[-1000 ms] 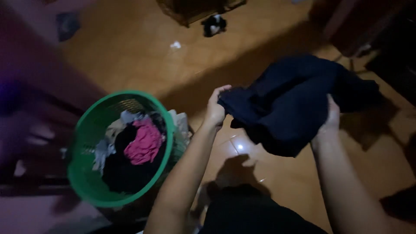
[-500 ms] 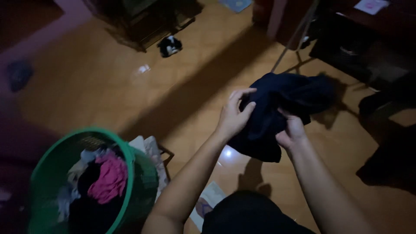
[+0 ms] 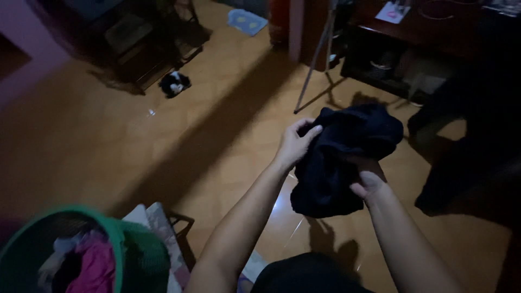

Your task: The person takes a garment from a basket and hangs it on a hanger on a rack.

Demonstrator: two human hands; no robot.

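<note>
Dark garment [image 3: 336, 157], centre right of frame, bunched between our hands. Left hand [image 3: 294, 142] and right hand [image 3: 368, 182] both clutch it, fingers curled. Green basket [image 3: 122, 239] sits lower left.

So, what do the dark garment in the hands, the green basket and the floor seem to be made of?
Dark garment: soft woven or knitted fabric, matte; it bunches and droops between the left hand and the right hand.
Green basket: probably moulded plastic, with a smooth rim and a slotted wall.
Floor: likely glazed tile, glossy; it mirrors a light spot and shows faint joint lines.
</note>
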